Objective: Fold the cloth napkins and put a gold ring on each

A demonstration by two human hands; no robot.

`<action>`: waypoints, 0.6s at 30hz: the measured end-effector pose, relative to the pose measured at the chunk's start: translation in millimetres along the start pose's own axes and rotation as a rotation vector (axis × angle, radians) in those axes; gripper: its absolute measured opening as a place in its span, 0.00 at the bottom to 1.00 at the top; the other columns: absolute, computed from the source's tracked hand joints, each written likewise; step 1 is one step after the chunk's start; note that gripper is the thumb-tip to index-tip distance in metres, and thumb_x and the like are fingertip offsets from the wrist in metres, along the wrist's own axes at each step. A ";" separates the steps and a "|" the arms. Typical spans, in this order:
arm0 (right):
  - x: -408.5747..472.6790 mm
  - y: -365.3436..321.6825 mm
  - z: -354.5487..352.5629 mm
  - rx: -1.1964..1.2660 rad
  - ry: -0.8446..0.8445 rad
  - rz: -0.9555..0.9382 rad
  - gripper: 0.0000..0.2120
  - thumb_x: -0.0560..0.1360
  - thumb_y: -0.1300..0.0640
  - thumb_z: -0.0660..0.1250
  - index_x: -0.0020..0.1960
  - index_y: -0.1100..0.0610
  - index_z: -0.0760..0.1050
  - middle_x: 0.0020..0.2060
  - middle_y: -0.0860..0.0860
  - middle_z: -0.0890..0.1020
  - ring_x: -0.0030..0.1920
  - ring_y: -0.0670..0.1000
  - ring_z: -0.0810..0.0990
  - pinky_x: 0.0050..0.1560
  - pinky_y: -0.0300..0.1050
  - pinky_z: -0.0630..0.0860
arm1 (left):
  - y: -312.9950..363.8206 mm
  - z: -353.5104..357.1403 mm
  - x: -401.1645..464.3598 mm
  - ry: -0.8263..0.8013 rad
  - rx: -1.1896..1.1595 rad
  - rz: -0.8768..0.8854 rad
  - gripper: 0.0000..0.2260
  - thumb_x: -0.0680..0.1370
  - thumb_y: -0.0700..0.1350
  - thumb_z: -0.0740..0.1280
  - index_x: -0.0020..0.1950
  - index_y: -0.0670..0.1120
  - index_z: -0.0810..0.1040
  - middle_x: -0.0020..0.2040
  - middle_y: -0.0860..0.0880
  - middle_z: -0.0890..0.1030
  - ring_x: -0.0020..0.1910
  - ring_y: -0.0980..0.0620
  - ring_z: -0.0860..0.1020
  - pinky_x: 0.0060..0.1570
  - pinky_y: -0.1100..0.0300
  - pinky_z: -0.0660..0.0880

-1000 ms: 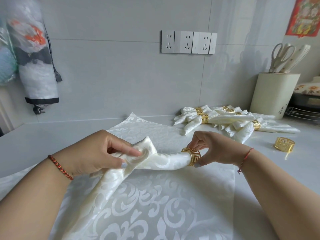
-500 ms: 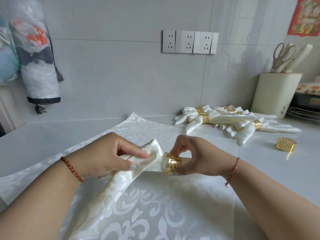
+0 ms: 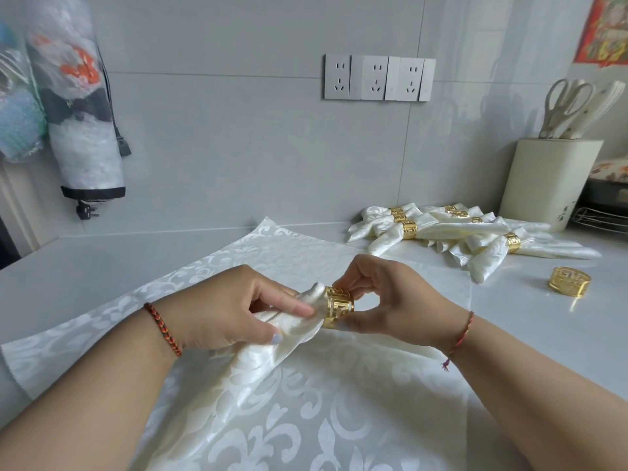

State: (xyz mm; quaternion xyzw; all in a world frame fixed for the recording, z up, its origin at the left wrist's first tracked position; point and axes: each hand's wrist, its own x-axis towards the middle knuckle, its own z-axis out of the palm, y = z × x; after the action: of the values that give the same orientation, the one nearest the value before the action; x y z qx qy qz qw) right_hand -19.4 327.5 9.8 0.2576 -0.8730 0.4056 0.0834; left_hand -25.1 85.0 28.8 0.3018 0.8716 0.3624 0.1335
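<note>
A folded cream napkin point(image 3: 258, 365) runs from the lower middle up to my hands. My left hand point(image 3: 234, 307) grips its bunched upper part between thumb and fingers. A gold ring point(image 3: 338, 307) sits around the napkin right beside that grip. My right hand point(image 3: 387, 300) pinches the ring at top and bottom. The napkin's end past the ring is hidden behind my right hand. Under them lies a flat patterned cream cloth point(image 3: 306, 419). Several ringed napkins point(image 3: 452, 236) are piled at the back right. A loose gold ring point(image 3: 570, 281) lies on the counter to the right.
A white counter point(image 3: 68, 266) meets a grey tiled wall with sockets point(image 3: 379, 78). A cream utensil holder point(image 3: 547, 181) with scissors stands at the back right beside a wire rack point(image 3: 603, 217). Bags point(image 3: 78, 107) hang on the wall at the left.
My right hand has slid the gold ring leftward along the rolled napkin, from its right end up to my left hand's grip. My left hand has stayed on the napkin.
</note>
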 end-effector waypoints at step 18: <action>-3.4 -11.9 -1.2 -0.096 -0.015 -0.120 0.18 0.64 0.57 0.80 0.52 0.55 0.80 0.46 0.44 0.84 0.48 0.40 0.81 0.52 0.33 0.75 | -4.5 -2.2 1.3 -0.006 0.019 -0.008 0.18 0.63 0.49 0.74 0.52 0.62 0.84 0.56 0.53 0.84 0.57 0.49 0.81 0.63 0.44 0.73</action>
State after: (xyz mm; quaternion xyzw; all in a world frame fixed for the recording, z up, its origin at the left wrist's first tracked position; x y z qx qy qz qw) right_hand -10.4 323.3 17.3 0.3084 -0.8749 0.3558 0.1134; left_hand -29.0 82.1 27.1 0.3006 0.8759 0.3527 0.1345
